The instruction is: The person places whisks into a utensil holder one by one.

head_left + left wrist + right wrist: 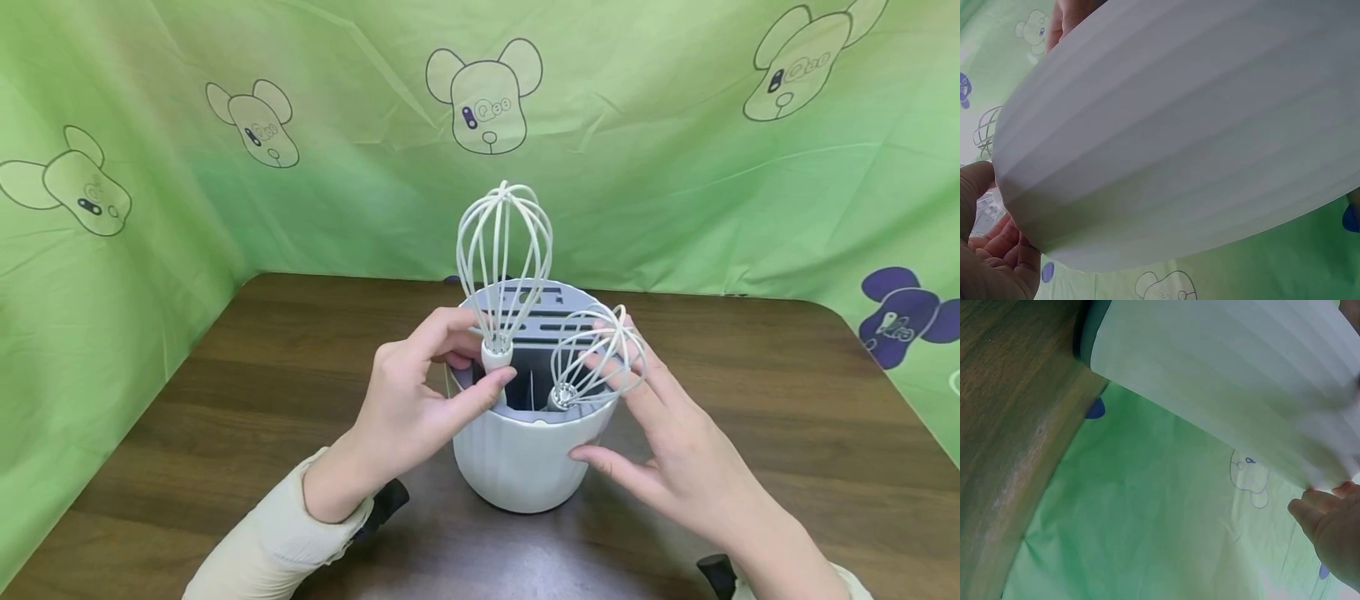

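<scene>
A large pale whisk [504,258] stands upright over the left side of a white ribbed utensil holder [525,458]. My left hand [420,387] holds it by the white handle [496,357], thumb in front and fingers behind. A smaller whisk [600,354] leans to the right inside the holder. My right hand [667,433] is at the holder's right side, thumb against the outer wall and fingers extended by the rim behind the small whisk's wires. In the right wrist view, fingertips of the right hand [1335,528] touch the holder's wall [1210,369]. The holder's wall [1166,144] fills the left wrist view.
The holder has a grey slotted top [543,312] at the back and a dark divided opening [531,375] in front. It stands on a dark wooden table [247,400]. Green cloth [360,167] with bear-head drawings hangs behind and at the sides.
</scene>
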The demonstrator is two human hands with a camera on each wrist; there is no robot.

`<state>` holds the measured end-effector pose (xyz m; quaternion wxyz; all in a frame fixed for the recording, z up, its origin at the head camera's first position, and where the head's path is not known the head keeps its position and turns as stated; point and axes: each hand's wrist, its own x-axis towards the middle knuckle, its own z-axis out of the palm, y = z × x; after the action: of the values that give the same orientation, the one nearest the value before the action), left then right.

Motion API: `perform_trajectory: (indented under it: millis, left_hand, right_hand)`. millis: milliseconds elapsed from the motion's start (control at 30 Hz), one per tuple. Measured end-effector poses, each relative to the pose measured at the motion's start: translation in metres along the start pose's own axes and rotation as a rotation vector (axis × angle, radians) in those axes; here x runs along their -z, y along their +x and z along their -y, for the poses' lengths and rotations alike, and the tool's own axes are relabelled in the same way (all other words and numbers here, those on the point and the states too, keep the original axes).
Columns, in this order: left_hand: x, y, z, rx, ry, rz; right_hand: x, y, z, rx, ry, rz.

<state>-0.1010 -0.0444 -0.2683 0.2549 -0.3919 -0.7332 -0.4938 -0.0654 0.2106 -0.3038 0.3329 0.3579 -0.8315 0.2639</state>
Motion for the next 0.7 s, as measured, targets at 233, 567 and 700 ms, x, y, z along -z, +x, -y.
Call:
perform_trajectory:
  millis: [233,567,700]
  left_hand:
    - [-0.0003,-0.0009,-0.0016,0.048,0.011,0.027]
    - [0.0021,0.0004,-0.0015,0.067,0.042,0.082]
    - [0.0049,0.0022,-0.0035,0.108,0.048,0.123]
  right_hand:
    - [0.0006,-0.0009,0.0013,-0.011,0.009,-0.001]
    - [0.0004,0.0008,0.0016,0.001,0.011,-0.003]
    - [0.0004,0.0011,0.0017,-0.004,0.013,0.0]
